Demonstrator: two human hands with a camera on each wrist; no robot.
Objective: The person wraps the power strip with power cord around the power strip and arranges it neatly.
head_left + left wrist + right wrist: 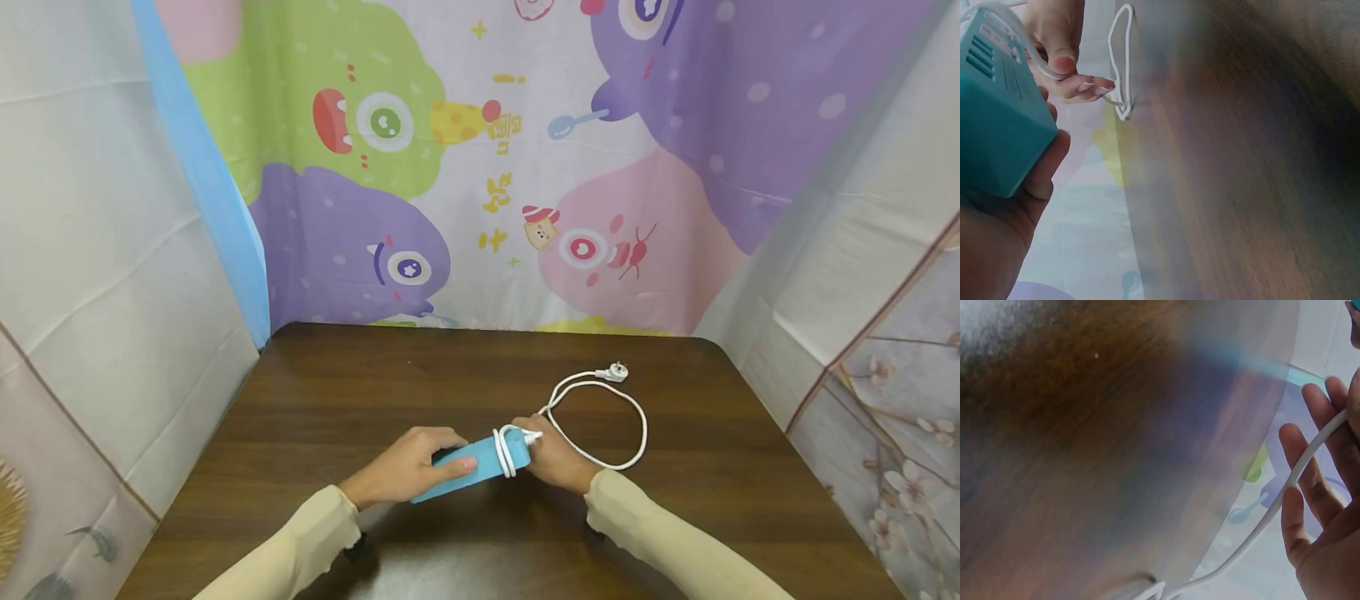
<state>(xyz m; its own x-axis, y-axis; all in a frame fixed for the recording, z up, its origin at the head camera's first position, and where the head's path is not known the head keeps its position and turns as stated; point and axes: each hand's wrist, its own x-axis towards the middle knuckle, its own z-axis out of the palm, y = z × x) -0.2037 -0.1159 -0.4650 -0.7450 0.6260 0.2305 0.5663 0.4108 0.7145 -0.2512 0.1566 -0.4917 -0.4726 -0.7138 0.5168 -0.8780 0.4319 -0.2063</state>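
Above brown table (337, 392), blue power strip (486, 467), white cord (506, 455) wound round.

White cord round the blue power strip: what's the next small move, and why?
Probably guide the white cord once more around the blue power strip with the right hand, which holds the cord: the left hand grips the strip, loops circle one end, and a loose stretch with the plug lies on the table.

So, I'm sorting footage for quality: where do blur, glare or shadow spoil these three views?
Head: blue power strip fairly crisp, soft sheen on the table at bottom; left wrist: table blurred, with a dark patch at right; right wrist: table smeared and oddly tinted, whitish glare at upper left, cord clearer.
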